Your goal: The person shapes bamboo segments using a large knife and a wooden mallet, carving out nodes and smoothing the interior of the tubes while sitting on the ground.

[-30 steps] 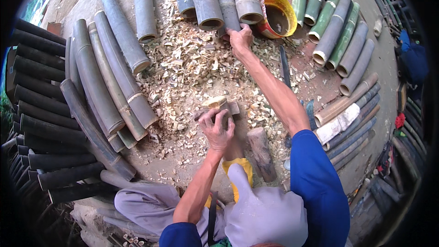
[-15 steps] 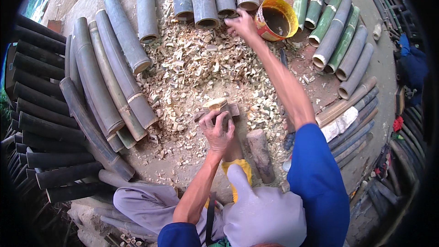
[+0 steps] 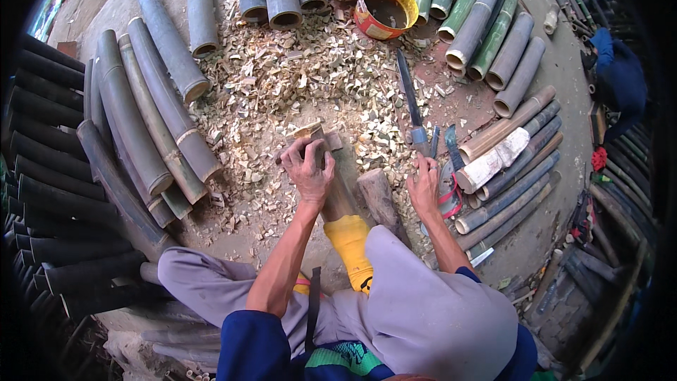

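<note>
My left hand [image 3: 308,173] is closed round the far end of a brown length of bamboo [image 3: 340,201], whose pale cut end [image 3: 305,130] shows past the fingers. That length runs back to the yellow sock [image 3: 347,243] by my knee, with a small wooden block [image 3: 333,141] beside its far end. My right hand [image 3: 424,187] is over the ground at the right, fingers partly bent and parted, its fingertips by the handle end of a machete [image 3: 409,95]. A grip on the handle does not show. A short log [image 3: 381,194] lies between my hands.
Pale wood chips [image 3: 282,77] cover the ground ahead. A yellow-and-red bucket [image 3: 385,10] of dark liquid stands among bamboo tubes [image 3: 282,0]. More bamboo lies at left [image 3: 127,113] and right [image 3: 486,25]. Beside my right hand are a white-wrapped piece [image 3: 493,162] and a red-edged item [image 3: 450,190].
My right hand has come back from beside the bucket to the machete's handle end. My left hand stays on the bamboo, and the whole view has shifted slightly.
</note>
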`<state>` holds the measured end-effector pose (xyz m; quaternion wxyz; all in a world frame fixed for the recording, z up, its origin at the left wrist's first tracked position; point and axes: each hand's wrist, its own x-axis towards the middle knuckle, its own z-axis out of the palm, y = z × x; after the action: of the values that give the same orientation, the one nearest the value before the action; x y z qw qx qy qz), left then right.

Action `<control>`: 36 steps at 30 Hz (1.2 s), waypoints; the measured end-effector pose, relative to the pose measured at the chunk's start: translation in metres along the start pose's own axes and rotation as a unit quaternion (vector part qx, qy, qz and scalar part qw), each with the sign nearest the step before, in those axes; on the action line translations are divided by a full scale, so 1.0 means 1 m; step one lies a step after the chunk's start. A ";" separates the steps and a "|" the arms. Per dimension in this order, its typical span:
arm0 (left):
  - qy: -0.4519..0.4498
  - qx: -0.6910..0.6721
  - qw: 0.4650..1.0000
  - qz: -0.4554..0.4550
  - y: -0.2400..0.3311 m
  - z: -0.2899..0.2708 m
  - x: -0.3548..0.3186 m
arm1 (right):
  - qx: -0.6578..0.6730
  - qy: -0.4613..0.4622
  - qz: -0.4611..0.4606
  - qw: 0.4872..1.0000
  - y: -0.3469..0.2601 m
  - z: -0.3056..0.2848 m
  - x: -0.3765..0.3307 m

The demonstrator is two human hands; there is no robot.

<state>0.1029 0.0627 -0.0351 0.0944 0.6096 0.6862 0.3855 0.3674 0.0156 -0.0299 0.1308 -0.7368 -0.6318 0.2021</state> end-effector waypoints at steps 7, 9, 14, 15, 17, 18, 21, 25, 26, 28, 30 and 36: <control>0.012 -0.002 1.000 0.009 0.000 -0.001 -0.002 | -0.164 0.065 0.019 0.984 0.007 0.017 0.039; 0.010 -0.001 1.000 0.004 0.000 -0.001 -0.003 | -0.133 0.033 0.041 0.990 0.009 0.016 0.053; 0.011 -0.009 1.000 -0.005 -0.002 0.000 -0.005 | 0.189 -0.040 0.144 0.970 0.009 -0.009 0.046; 0.011 -0.007 1.000 -0.008 -0.002 0.000 -0.006 | 0.218 -0.034 0.145 0.964 0.000 -0.016 0.035; 0.011 -0.006 1.000 -0.015 -0.001 -0.002 -0.005 | 0.274 -0.020 0.148 0.950 -0.036 -0.047 0.018; 0.011 -0.006 1.000 -0.012 0.000 -0.001 -0.005 | 0.244 0.024 0.061 0.967 -0.042 -0.058 0.023; 0.010 -0.005 1.000 -0.008 0.000 -0.001 -0.005 | 0.114 0.101 -0.068 0.986 -0.049 -0.078 0.075; 0.021 -0.004 1.000 -0.001 -0.002 0.000 -0.003 | 0.028 0.004 -0.073 0.997 -0.080 -0.121 0.159; 0.023 -0.005 1.000 0.002 -0.002 0.000 -0.004 | -0.010 0.001 -0.077 0.997 -0.086 -0.124 0.177; 0.017 -0.005 1.000 -0.002 0.001 0.000 -0.003 | -0.073 -0.005 -0.089 0.993 -0.090 -0.127 0.210; 0.019 0.000 1.000 -0.001 0.002 0.000 -0.003 | -0.116 -0.011 -0.110 0.987 -0.089 -0.124 0.235; 0.010 0.007 1.000 -0.008 0.001 -0.001 -0.004 | -0.074 -0.017 -0.078 0.994 -0.085 -0.124 0.234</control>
<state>0.1038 0.0586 -0.0350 0.0867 0.6008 0.6948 0.3858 0.3781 0.2680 0.0870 0.0807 -0.6890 -0.7030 0.1567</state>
